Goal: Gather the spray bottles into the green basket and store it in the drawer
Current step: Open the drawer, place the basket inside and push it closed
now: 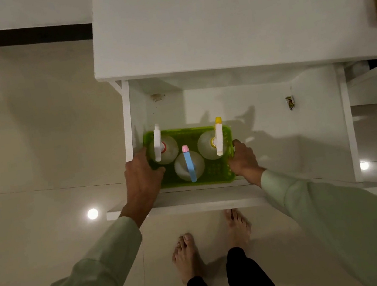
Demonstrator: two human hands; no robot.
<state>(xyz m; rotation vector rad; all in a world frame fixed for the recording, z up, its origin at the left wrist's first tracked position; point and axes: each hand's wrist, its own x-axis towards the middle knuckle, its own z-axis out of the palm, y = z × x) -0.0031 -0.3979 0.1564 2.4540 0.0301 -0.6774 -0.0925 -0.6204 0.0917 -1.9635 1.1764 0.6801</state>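
The green basket point(218, 170) sits inside the pulled-out white drawer point(321, 123), at its front left. Three clear spray bottles stand upright in it: one with a white trigger head point(158, 145) at the left, one with a blue and pink head point(189, 163) in the middle front, one with a white and yellow head point(219, 137) at the right. My left hand point(142, 176) grips the basket's left end and my right hand point(242, 159) grips its right end. Whether the basket rests on the drawer floor I cannot tell.
The white desk top point(212, 16) overhangs the back of the drawer. A small crumpled wrapper point(290, 102) lies on the drawer floor at the right, and a brown stain point(156, 96) at the back left. My bare feet point(212, 242) stand on glossy floor tiles below the drawer front.
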